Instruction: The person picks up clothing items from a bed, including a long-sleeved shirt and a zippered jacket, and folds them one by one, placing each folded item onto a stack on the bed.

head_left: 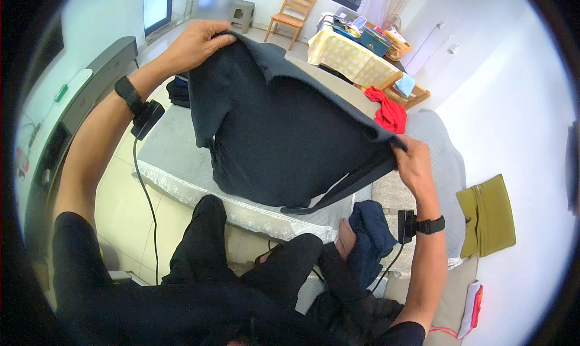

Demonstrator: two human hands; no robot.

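Grey bed cover (175,137) with a lace edge fills the middle of a bright room. We hold one dark navy shirt (272,134) spread in the air above it: left hand (196,41) closed on an edge at 11 o'clock, right hand (414,164) closed on the opposite edge at 3 o'clock. We judge it opened out, not yet folded. Count: one dark blue garment (370,231) in our lap at 5 o'clock, one red cloth (389,113) at 2 o'clock, one dark pile (178,92) at 10 o'clock, one wooden chair (293,13).
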